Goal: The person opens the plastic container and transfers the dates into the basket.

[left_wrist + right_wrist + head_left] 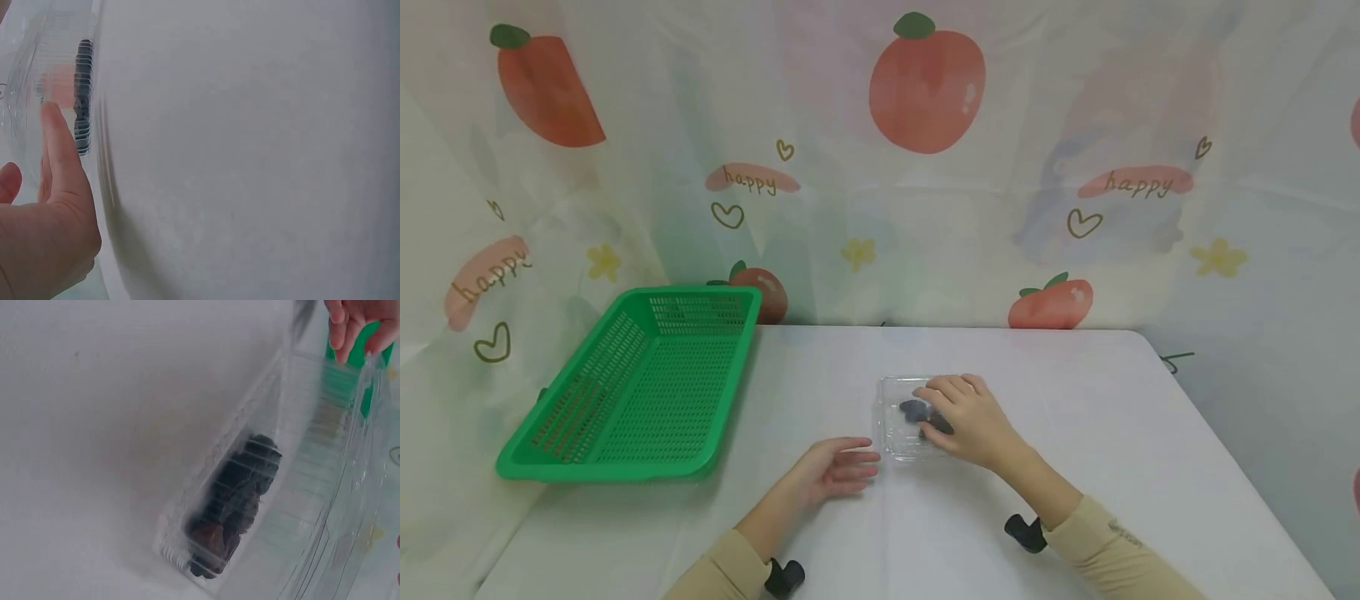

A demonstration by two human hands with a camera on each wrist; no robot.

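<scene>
A clear plastic clamshell box [895,437] lies on the white table, with several dark, lumpy pieces [914,410] inside. Those pieces [231,500] look blackish with a brown patch in the right wrist view; their kind cannot be told. Over the right part of the box is my right hand [973,421], fingers bent and thumb apart from them, seemingly on the lid. It hides part of the box and contents. Beside the left edge of the box, my left hand [835,471] has its fingers extended. The left wrist view shows this hand [56,212] close to the box wall [31,119].
A green plastic basket [655,400] with slotted walls stands at the left of the table [1037,358]. A printed cloth [940,233] hangs behind the table's back edge. Black wrist devices [1026,533] sit by both sleeves.
</scene>
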